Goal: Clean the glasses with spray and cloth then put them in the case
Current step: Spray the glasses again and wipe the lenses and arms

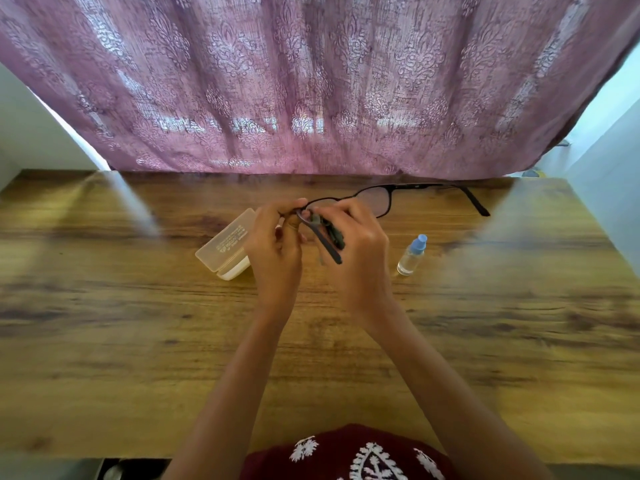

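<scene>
I hold dark-framed glasses (375, 199) above the middle of the wooden table (138, 341), both temples unfolded. My left hand (273, 251) pinches the frame at its left lens corner. My right hand (360, 247) grips a small dark cloth (334, 233) bunched against the left lens. The right lens and its temple stick out to the right. A translucent case (225, 245) lies closed on the table just left of my left hand. The clear spray bottle (412, 256) with a blue cap stands to the right of my right hand.
A purple patterned curtain (311, 84) hangs along the table's far edge. White walls flank both sides. The table's near edge meets my dark red embroidered clothing (346, 455).
</scene>
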Demonstrator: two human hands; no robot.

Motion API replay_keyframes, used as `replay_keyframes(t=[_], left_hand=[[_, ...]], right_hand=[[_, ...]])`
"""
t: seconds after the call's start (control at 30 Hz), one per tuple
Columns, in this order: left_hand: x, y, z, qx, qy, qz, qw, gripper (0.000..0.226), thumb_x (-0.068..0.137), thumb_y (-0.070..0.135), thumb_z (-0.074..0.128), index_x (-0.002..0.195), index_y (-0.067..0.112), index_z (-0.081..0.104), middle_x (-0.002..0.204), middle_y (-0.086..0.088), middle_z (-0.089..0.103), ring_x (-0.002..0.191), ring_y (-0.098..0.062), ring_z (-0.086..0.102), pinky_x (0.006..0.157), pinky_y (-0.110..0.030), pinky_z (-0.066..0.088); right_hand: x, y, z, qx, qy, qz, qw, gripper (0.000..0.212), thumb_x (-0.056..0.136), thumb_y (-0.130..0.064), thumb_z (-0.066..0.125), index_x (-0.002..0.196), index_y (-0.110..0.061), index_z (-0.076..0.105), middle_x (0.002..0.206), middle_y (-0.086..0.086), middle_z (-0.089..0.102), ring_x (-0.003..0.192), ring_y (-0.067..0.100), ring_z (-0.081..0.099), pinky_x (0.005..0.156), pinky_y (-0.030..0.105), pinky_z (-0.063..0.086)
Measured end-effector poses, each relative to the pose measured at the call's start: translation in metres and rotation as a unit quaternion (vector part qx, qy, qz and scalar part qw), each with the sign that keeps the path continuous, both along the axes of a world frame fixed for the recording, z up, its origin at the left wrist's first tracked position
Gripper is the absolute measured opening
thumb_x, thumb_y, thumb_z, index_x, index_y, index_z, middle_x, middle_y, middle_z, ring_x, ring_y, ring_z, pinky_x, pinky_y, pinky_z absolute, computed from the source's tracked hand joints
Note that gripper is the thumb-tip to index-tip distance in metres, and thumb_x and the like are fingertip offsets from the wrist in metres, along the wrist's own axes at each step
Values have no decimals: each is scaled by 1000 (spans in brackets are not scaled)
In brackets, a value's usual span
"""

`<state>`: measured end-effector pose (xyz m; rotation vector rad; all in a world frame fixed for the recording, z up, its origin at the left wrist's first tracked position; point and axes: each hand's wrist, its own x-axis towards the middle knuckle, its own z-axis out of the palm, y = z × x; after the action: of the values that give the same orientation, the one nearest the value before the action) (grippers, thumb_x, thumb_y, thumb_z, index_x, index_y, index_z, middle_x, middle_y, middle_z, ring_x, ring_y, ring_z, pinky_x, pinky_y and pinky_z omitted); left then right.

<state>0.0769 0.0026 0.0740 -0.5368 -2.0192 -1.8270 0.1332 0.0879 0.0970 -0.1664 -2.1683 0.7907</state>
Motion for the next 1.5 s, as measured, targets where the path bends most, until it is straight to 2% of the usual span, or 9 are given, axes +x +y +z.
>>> replay_keyframes(t=[0.17,0.33,0.5,0.7,0.8,0.93,1.13,1.33,1.5], left_hand=[[1,-1,4,2,-5,5,1000,28,91,-7,48,100,14,63,95,-12,66,74,2,60,64,-11,46],[2,1,5,-17,-10,12,1000,24,91,-8,50,100,8,65,94,-10,65,80,0,60,64,-7,43],[5,4,5,-24,1,6,1000,26,91,-10,49,98,10,64,93,-15,65,73,7,57,62,-7,41],[0,2,2,-1,-4,10,1000,27,93,0,49,101,21,64,96,3,65,88,-16,65,70,-26,51],[1,4,2,-16,-10,8,1000,28,91,-5,51,100,18,65,95,-3,66,88,-11,62,73,-25,49],[5,3,5,-12,4,2,1000,28,90,-9,50,99,13,64,94,-11,65,80,-4,60,66,-13,45],[3,2,4,-11,8,19,1000,19,94,4,51,101,17,64,95,12,61,89,-17,63,75,-24,48],[5,5,1,-24,13,13,1000,20,92,1,52,100,12,65,94,-5,65,87,-10,58,76,-16,43],[2,0,5,-19,37,29,999,21,94,17,48,103,30,62,94,27,54,90,-23,61,79,-41,52]], right_hand=[[-7,14,1,15,-1,-56,998,16,79,0,74,95,0,72,85,7,59,71,7,50,64,16,43],[4,0,-4,-13,-21,-9,1000,16,82,-13,72,93,-2,72,84,6,60,69,9,53,62,11,43],[-5,12,7,-28,-9,-34,999,14,80,-3,74,93,-3,73,83,5,63,68,12,58,64,6,41],[6,6,-1,-10,-9,-38,999,20,76,-3,77,95,-3,73,85,6,65,71,10,59,67,10,46],[6,-2,1,-19,-7,-5,1000,18,79,-5,75,97,-5,72,86,5,63,71,10,58,64,17,47],[-3,10,7,-26,3,-38,999,13,79,-1,74,91,-2,72,83,5,60,66,8,53,63,4,38],[5,8,-1,-7,-28,-41,999,14,77,-3,76,90,-3,72,82,5,61,67,8,54,63,6,40],[1,9,9,-29,-18,-19,999,13,80,-5,75,92,-3,73,83,5,61,66,9,54,62,5,39],[1,16,7,-9,-13,-49,999,16,75,1,76,90,-1,73,81,8,63,67,12,57,65,7,40]])
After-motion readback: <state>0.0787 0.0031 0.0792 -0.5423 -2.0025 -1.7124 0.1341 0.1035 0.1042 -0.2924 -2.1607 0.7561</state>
